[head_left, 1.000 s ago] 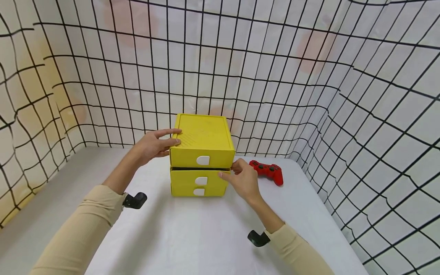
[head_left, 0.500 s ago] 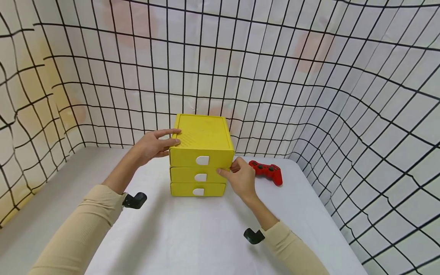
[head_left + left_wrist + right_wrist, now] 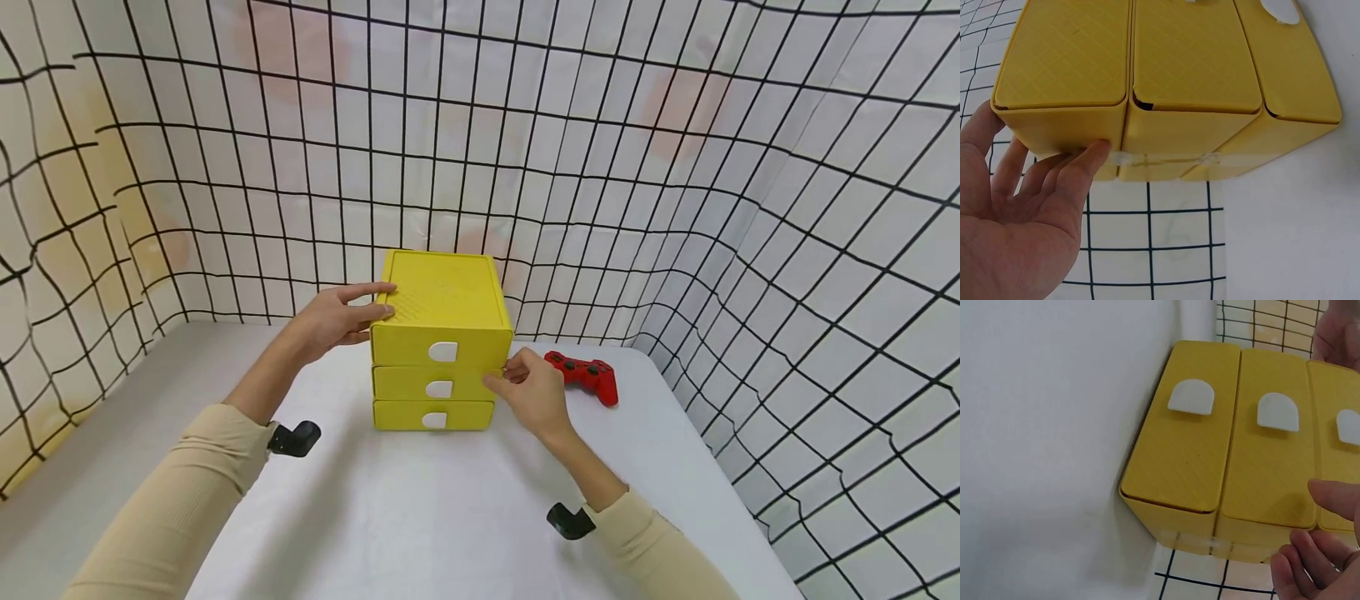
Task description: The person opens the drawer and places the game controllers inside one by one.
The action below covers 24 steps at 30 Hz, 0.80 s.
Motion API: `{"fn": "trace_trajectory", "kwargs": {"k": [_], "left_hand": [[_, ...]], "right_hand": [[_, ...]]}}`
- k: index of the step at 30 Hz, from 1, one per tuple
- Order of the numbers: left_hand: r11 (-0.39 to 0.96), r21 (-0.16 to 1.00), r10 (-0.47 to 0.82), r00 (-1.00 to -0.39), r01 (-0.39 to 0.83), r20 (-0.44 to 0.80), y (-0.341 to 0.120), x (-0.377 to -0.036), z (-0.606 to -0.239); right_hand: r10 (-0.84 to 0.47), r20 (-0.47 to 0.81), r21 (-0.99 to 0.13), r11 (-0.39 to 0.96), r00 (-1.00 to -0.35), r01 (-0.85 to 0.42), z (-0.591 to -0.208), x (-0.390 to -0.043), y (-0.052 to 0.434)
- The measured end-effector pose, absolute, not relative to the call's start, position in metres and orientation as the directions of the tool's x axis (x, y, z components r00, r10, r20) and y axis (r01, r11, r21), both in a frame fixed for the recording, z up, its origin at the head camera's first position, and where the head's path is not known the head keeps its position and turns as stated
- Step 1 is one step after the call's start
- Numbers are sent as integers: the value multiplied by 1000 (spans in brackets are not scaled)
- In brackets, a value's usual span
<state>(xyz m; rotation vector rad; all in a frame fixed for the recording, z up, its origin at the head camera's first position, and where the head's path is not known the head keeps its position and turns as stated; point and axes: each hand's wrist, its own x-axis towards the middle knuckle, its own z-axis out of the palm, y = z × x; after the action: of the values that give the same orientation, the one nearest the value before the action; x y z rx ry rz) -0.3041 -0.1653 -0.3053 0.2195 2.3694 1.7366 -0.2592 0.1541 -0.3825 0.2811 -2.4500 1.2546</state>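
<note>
A yellow unit [image 3: 450,287] with three stacked drawers stands on the white table. Each drawer front bears a white rounded tab; the middle drawer [image 3: 401,383] and the others sit flush in the head view. My left hand [image 3: 330,321] rests at the unit's upper left edge, two fingers on the top and the others along the side; in the left wrist view, a fingertip [image 3: 1102,149] touches the side wall. At the right side, my right hand [image 3: 536,392] has its thumb [image 3: 1335,497] at the middle drawer's front edge. Its other fingers are bent loosely by the side wall.
A red game controller [image 3: 585,375] lies right of the unit, behind my right hand. Walls of white sheet with a black grid [image 3: 465,150] enclose the table [image 3: 420,517] at the back and sides. Black cameras [image 3: 295,438] sit on both wrists.
The middle drawer has slid back in, and the dark gap above it has closed. My right thumb has shifted slightly right along its front. The left hand has stayed in place.
</note>
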Motion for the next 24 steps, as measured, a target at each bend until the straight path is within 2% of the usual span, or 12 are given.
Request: {"fn": "trace_trajectory", "kwargs": {"k": [7,16,24], "left_hand": [[293,956,229,-971,-4,-74,-168,-311,-305],[306,952,246,-966,-1,-80,-170,-319,-306],[279,960,252,-964,-7,-80,-169,-319,-305]], "right_hand": [[-56,369,-710,627,-928,-320,-373,-254,154],[-222,236,-699,637,-946,-324,-383,-245,131],[-298,242,-677,630,-923,-381,-399,-253,111]]}}
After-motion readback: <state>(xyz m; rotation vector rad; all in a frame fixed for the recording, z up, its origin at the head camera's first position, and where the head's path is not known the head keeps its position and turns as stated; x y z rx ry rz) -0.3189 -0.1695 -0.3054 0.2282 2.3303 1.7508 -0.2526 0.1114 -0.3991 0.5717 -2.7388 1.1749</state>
